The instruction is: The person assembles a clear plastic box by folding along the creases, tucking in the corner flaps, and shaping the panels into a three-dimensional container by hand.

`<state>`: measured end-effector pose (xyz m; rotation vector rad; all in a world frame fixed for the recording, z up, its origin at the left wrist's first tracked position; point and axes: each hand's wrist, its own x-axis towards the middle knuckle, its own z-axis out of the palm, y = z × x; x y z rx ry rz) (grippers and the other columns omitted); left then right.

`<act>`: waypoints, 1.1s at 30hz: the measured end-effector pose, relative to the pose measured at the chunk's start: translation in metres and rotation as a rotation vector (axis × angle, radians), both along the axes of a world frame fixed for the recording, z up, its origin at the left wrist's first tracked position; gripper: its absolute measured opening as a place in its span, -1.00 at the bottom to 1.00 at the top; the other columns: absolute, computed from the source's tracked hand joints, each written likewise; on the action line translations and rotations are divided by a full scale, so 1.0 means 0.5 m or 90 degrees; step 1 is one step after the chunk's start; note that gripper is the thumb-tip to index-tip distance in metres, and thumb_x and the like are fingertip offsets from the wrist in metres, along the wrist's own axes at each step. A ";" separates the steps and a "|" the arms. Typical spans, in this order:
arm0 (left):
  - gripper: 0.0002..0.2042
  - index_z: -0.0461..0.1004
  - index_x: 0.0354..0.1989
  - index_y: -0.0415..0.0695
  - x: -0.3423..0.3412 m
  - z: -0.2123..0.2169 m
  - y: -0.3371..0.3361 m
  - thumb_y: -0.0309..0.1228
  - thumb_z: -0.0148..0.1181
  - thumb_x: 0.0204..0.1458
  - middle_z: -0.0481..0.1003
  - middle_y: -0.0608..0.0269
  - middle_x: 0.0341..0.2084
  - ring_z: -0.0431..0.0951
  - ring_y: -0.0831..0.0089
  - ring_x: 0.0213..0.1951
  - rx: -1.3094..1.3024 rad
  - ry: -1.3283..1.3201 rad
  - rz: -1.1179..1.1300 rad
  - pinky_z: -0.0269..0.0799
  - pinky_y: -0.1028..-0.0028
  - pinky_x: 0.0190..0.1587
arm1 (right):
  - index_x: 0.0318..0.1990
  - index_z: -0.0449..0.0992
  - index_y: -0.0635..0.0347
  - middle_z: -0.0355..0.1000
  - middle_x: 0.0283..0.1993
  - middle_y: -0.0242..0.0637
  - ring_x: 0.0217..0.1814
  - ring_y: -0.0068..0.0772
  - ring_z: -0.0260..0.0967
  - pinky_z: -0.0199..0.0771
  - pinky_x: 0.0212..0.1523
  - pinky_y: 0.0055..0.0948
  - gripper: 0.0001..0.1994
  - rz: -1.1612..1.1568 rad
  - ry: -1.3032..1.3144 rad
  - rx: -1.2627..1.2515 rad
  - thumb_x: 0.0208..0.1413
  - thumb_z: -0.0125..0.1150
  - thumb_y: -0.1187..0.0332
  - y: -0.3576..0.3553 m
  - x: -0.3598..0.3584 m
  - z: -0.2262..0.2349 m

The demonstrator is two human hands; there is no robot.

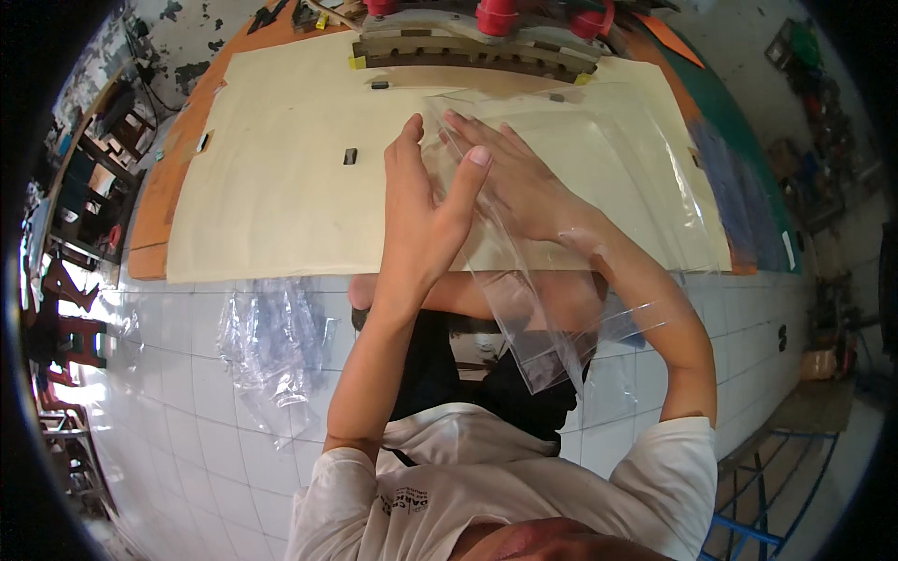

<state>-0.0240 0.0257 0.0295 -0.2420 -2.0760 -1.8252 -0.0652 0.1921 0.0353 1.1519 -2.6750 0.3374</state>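
A clear plastic sheet or pouch (pixel 608 168) lies over the right half of the pale yellow table cover, its folded lower corner hanging past the front edge over my lap. My right hand (pixel 519 187) is stretched out flat against the plastic, fingers pointing to the far left. Whether it lies inside, under or on top of the plastic I cannot tell. Beside it, my left hand (pixel 421 196) has its fingers extended and its thumb apart, the thumb lying over the plastic's left edge. Neither hand is closed round anything.
A long dark bar-like fixture (pixel 477 51) with red clamps stands at the table's far edge. Small black blocks (pixel 350 156) rest on the yellow cover (pixel 271 187). Crumpled clear plastic (pixel 276 346) lies on the tiled floor at left. A blue metal frame (pixel 767 496) stands at lower right.
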 end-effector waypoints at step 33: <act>-0.52 0.54 -0.34 -0.35 -0.134 0.112 -0.059 -0.03 0.19 0.11 0.53 0.12 -0.55 0.57 0.45 -0.51 -0.186 -0.181 -0.055 0.56 0.45 -0.34 | 0.43 0.04 0.26 -0.08 0.51 0.08 0.56 0.02 -0.13 -0.12 0.45 0.11 -0.35 0.003 0.043 -0.084 0.28 -0.06 0.10 -0.006 -0.020 -0.052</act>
